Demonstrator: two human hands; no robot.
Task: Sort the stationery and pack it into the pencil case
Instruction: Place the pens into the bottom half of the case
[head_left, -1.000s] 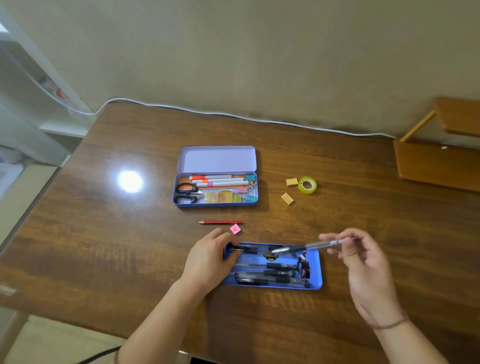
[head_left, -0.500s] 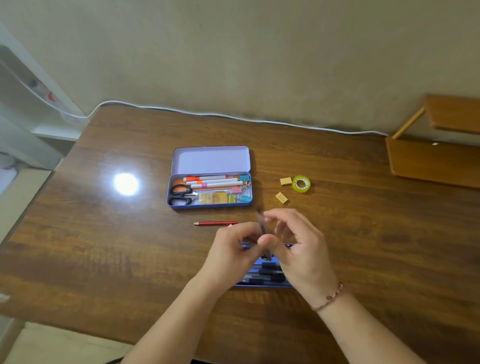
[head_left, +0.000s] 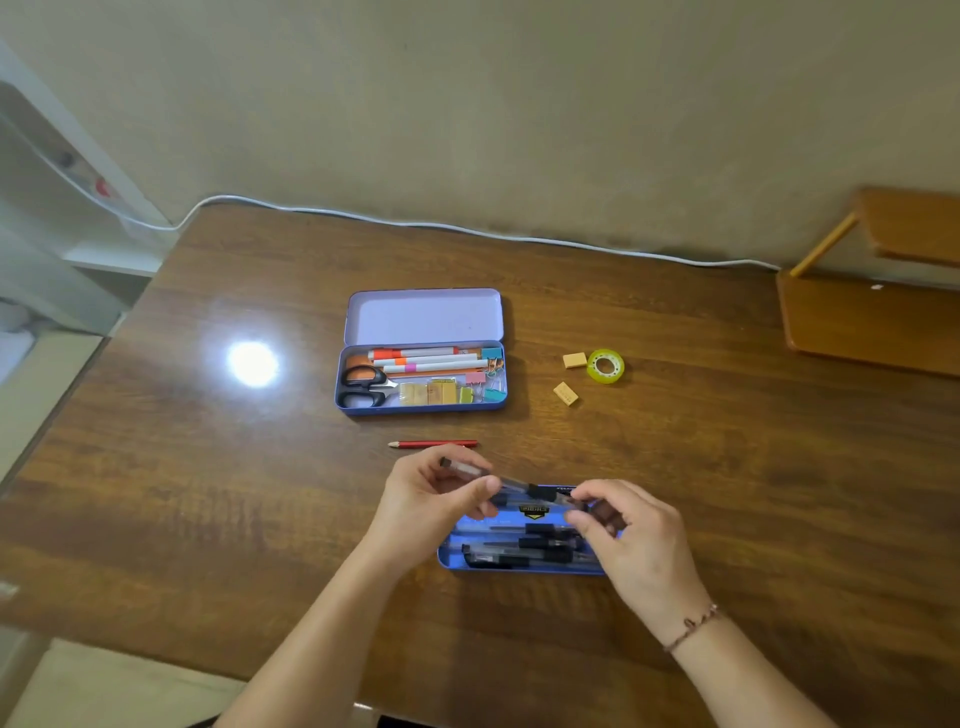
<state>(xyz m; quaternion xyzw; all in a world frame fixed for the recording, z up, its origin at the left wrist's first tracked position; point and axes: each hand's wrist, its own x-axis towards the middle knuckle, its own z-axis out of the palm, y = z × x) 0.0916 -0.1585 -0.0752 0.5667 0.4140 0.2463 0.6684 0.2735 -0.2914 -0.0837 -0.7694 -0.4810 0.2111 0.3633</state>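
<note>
A clear pen with a black grip (head_left: 511, 484) lies nearly level between my two hands, just above the blue tray (head_left: 452, 558) that holds several dark pens. My left hand (head_left: 434, 501) pinches the pen's left part; my right hand (head_left: 631, 540) grips its right end. Farther back stands the open lilac pencil case (head_left: 423, 317) with markers, scissors, clips and sticky notes inside. A red pencil (head_left: 434, 444) lies on the table between case and tray. Two tan erasers (head_left: 574, 360) (head_left: 565, 393) and a yellow-green tape roll (head_left: 605, 366) sit to the right of the case.
A white cable (head_left: 467, 228) runs along the table's far edge by the wall. A wooden stand (head_left: 872, 317) occupies the back right corner. A bright lamp glare (head_left: 253, 364) shows left of the case. The table's near edge is close below my forearms.
The pen, held upright between both hands half a second ago, now lies almost level over the tray. My hands have moved apart along it; earlier only my right hand held it.
</note>
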